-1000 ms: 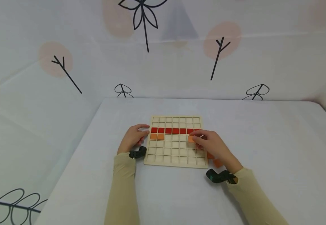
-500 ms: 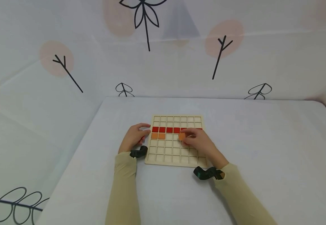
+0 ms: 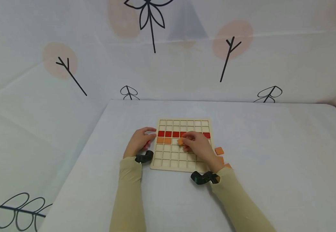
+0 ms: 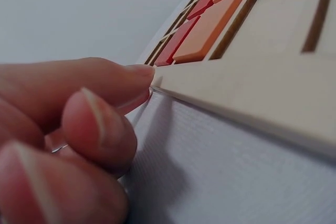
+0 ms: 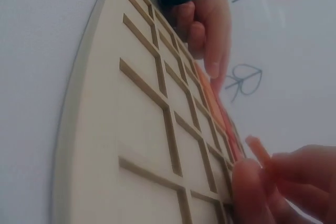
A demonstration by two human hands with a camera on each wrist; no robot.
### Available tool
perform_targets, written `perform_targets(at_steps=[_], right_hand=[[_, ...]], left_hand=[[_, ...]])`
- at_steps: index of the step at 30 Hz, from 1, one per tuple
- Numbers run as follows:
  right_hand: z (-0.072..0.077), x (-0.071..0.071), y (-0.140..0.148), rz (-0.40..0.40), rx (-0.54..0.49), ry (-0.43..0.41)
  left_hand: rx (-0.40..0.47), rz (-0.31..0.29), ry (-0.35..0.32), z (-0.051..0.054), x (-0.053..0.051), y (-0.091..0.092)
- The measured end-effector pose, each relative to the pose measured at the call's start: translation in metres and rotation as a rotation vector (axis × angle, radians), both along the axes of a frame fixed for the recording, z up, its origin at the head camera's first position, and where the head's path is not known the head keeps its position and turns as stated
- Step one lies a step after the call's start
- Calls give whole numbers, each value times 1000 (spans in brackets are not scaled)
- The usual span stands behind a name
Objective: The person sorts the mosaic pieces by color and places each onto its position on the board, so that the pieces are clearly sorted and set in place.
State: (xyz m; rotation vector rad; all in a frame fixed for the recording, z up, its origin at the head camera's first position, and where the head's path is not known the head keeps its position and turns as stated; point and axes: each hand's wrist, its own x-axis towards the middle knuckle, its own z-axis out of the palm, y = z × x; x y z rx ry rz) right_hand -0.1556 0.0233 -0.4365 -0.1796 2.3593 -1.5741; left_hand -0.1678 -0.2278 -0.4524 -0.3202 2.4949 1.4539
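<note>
A square wooden grid board (image 3: 175, 155) lies on the table, seen in all views. One of its rows holds red tiles (image 3: 168, 133); part of that row is hidden behind my right hand. Directly below, two orange tiles (image 3: 163, 140) fill the leftmost cells. My right hand (image 3: 200, 146) pinches another orange tile (image 3: 180, 141) between thumb and fingers, over the third cell of that row. In the right wrist view this orange tile (image 5: 258, 151) stands tilted above the board. My left hand (image 3: 139, 141) rests at the board's left edge, its index fingertip touching the rim in the left wrist view.
Several loose orange tiles (image 3: 219, 150) lie on the white-covered table (image 3: 272, 154) right of the board, some partly behind my right forearm. A patterned cloth (image 3: 185, 71) hangs behind the table and along its left side. Each wrist wears a dark camera mount (image 3: 204, 177).
My right hand has carried the pinched orange tile leftward across the board, and it now tilts near the two placed orange tiles. My left hand has stayed at the board's edge.
</note>
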Motion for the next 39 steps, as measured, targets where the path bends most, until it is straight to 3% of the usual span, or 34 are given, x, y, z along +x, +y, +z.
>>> perform_targets(at_steps=[10,22,32,39], right_hand=[[-4,0,-11,-32,64,33],[0,3,-15,3,223,218],[2,0,-18,6,277,232],[1,1,-20,-2,296,242]], left_hand=[[-2,8,-6,1,3,3],[-28,1,11,3,1,2],[-24,-5,18,5,-3,2],[-12,-2,-13,4,-2,1]])
